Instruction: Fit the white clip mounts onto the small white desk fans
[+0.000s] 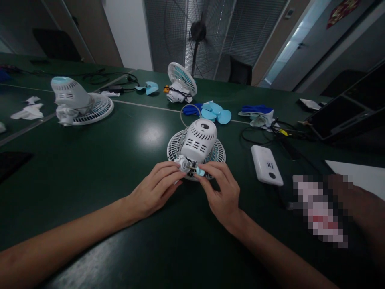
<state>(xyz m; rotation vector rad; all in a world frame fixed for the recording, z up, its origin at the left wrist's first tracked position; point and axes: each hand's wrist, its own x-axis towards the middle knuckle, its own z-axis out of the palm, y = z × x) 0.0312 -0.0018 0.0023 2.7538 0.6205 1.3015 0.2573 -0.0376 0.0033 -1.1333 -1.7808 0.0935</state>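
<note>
A small white fan [200,140] lies in the middle of the table, its slatted grille facing down and its vented motor housing on top. My left hand [159,182] has its fingers closed around the white clamp [183,163] at the fan's near end. Between the thumb and fingers of my right hand [221,188] is a light-blue screw knob [199,171]. Its thin metal shaft points left toward the clamp; whether it is in the hole cannot be made out. The grille's near edge is partly hidden by my hands.
Another white fan [72,100] lies at left, and a third [180,82] stands behind. Light-blue fan blades [215,112] and blue-and-white gloves [257,115] lie beyond. A white power bank [266,165] is at right, near a blurred pinkish item [320,212] and another person's arm [363,204].
</note>
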